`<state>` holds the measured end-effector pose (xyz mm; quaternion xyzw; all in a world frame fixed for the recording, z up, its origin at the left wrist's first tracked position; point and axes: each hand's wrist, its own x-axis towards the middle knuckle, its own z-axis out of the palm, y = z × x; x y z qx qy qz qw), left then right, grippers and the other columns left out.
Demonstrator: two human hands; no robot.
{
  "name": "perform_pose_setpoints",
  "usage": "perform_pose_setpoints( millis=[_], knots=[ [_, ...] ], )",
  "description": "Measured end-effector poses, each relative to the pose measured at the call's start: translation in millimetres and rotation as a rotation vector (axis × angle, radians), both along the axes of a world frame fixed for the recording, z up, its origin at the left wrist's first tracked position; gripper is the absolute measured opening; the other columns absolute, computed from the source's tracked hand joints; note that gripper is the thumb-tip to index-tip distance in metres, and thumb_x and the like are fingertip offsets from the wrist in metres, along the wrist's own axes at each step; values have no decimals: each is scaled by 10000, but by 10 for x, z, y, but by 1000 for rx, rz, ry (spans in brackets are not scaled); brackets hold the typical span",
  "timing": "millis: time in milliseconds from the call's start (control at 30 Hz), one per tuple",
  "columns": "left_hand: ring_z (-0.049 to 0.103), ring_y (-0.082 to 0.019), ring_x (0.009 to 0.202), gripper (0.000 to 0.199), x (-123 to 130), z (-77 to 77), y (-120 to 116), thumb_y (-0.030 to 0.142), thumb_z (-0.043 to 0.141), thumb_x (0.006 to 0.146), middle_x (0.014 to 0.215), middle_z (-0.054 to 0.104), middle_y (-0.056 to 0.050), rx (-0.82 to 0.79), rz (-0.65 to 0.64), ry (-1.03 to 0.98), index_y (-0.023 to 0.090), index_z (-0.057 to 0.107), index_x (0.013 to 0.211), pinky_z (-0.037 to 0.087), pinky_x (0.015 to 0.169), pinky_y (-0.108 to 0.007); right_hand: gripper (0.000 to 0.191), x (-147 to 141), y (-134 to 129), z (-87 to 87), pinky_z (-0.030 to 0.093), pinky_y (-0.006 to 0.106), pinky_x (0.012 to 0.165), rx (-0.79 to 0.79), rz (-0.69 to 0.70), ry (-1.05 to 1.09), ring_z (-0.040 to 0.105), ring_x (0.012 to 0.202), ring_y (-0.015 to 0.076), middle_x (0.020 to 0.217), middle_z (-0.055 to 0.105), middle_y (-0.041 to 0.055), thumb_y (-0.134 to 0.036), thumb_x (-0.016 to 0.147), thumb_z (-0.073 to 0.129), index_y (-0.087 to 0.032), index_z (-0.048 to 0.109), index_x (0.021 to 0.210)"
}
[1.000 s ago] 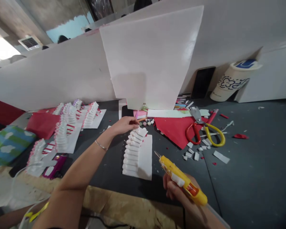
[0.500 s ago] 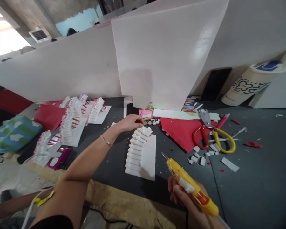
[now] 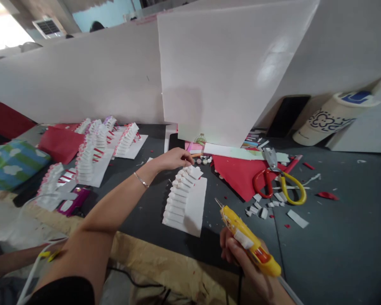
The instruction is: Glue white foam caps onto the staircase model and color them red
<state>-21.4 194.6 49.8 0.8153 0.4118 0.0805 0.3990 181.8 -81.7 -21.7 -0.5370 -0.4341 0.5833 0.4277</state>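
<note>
My left hand (image 3: 175, 159) reaches to the far end of a row of white stepped pieces (image 3: 178, 197) that stands on a white card (image 3: 196, 207). Its fingers are pinched together near the top piece, beside some small round beads (image 3: 205, 161); whatever they hold is too small to make out. A yellow glue gun (image 3: 246, 237) is gripped in my right hand (image 3: 241, 258), its metal tip pointing up and left, apart from the card.
Scissors with red and yellow handles (image 3: 274, 169) lie over red paper (image 3: 231, 173) and white scraps. Finished-looking white rows (image 3: 85, 161) and a purple object (image 3: 73, 202) are at left. A phone (image 3: 287, 115) and a cup (image 3: 328, 118) lean at the back right.
The view has shifted slightly. My left hand has stayed by the top of the row, its fingers a little lower toward the pieces. My right hand still grips the glue gun.
</note>
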Motion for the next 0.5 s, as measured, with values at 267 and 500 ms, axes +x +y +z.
perform_pose_setpoints(
  millis=[267, 500],
  knots=[
    [617, -188, 723, 179, 33, -7, -79, 139, 636, 694, 793, 744, -62, -4, 6, -73, 207, 784, 768, 434, 701, -309, 543, -78, -57, 133, 487, 271, 558, -50, -133, 0, 594, 541, 167, 576, 609, 11, -736, 818, 674, -217, 627, 667],
    [596, -187, 729, 165, -15, 38, -111, 258, 679, 778, 838, 717, -67, 73, 24, -29, 204, 801, 876, 416, 697, -304, 553, -80, -53, 123, 491, 275, 564, -55, -145, -23, 609, 550, 178, 555, 596, 11, -749, 806, 683, -214, 618, 680]
  ],
)
